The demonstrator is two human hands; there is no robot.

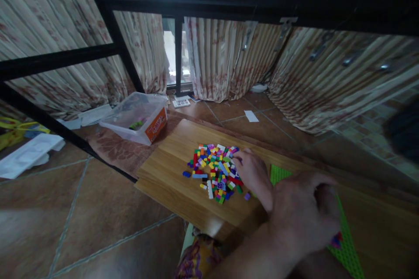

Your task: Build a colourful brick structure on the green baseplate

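"Toy bricks (213, 175), from the head view: lying where?"

"Spread in a loose, many-coloured heap on the wooden tabletop (170, 165), to the left of the green studded baseplate (347, 239). Mostly bunched close together, some overlapping."

"Any at the fringes?"

"Yes. At the left, a dark blue brick (186, 174); at the near side, a long white brick (210, 189), set almost lengthwise to the viewer; at the right, a lone purple brick (247, 196), slightly apart from the rest."

"And the right hand (254, 173)?"

"Stretches over the right side of the heap, fingers bent down toward the bricks. Cannot tell whether pinched on a brick or only resting there. Partly hidden at the wrist by the other hand."

"Meaning the left hand (304, 209)?"

"Right. Crosses in front, nearer the camera, and covers much of the baseplate from sight. Fingers curled, but blurred; cannot tell whether clamped on anything or touching the plate. Just below the fingers, a small red-and-blue piece (336, 240), too blurred to make out."

"Beyond the tabletop?"

"To the far left, a clear plastic box (144, 134) with an orange label (156, 123) and something green inside. On the tiled floor (108, 209), a white sheet (251, 116); behind, striped curtains (225, 61) and a black metal frame (229, 3)."
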